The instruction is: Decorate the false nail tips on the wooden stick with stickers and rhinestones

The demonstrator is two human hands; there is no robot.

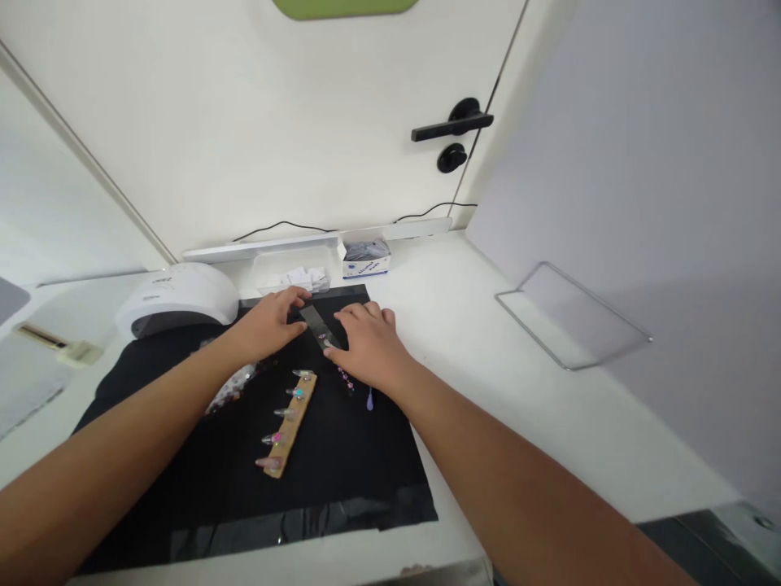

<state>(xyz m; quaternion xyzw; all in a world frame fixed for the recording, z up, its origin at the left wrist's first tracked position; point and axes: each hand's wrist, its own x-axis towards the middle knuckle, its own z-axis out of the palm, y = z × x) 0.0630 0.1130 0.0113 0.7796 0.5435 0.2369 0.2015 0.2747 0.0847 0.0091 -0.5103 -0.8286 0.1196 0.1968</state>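
Observation:
A narrow, clear plastic strip or small bag (pixel 315 322) with tiny pink pieces lies on the black mat (pixel 359 472), between my two hands. My left hand (pixel 272 324) is at its left edge, thumb and fingers apart. My right hand (pixel 373 348) rests over its right side, the thumb at the lower end and the fingers spread from it. Below my right hand are small pink flower beads (pixel 345 378) and a purple-tipped tool (pixel 369 400). Nearer to me, several decorated nail tips (pixel 286 413) sit along a tan stick (pixel 297 425).
A white nail lamp (pixel 183 289) stands at the back left. Bagged gems (pixel 235 382) lie beside my left forearm. Behind the mat are a clear tray with white packets (pixel 305 278) and an alcohol pads box (pixel 366 259). On the right stands a wire frame (pixel 570 368) against the wall.

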